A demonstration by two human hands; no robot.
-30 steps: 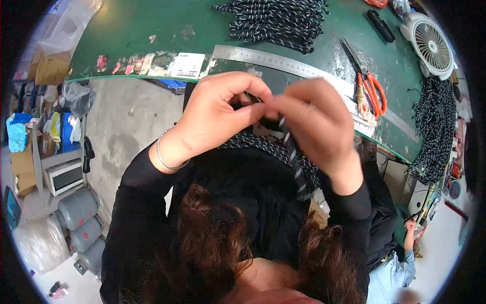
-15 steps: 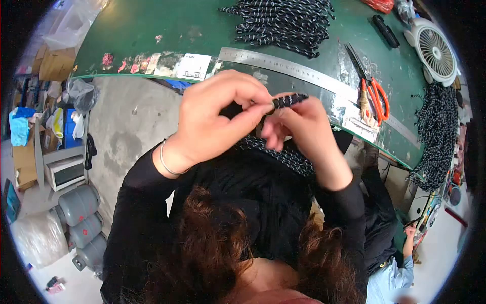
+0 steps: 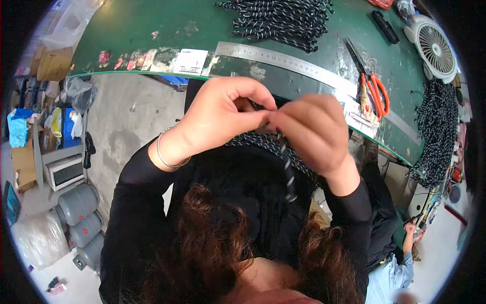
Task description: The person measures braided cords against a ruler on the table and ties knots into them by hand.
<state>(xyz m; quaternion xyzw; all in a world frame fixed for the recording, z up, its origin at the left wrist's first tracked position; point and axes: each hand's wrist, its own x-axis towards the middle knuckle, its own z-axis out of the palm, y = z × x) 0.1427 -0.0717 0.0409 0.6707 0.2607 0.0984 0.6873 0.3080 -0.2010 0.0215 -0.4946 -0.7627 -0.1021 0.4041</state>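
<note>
My left hand (image 3: 217,119), with a bracelet on the wrist, is closed in a pinch at the centre of the head view. Its fingertips meet those of my right hand (image 3: 319,131), which is closed too and slightly blurred. Both pinch a black cord with white flecks (image 3: 288,175), whose free end dangles below my right hand; the gripped part is mostly hidden by the fingers. More black-and-white cords (image 3: 253,139) lie across my lap beneath the hands.
On the green table (image 3: 136,30) lie a pile of cords (image 3: 283,23), a steel ruler (image 3: 283,61), orange-handled scissors (image 3: 377,93) and a black tool (image 3: 385,26). A white fan (image 3: 434,48) stands right, above a hanging cord bundle (image 3: 439,131). Another person's sleeve (image 3: 402,273) shows lower right.
My right hand has turned over and closed in against my left fingertips. The cord, earlier pointing right between the fingers, now hangs down. The view has shifted slightly.
</note>
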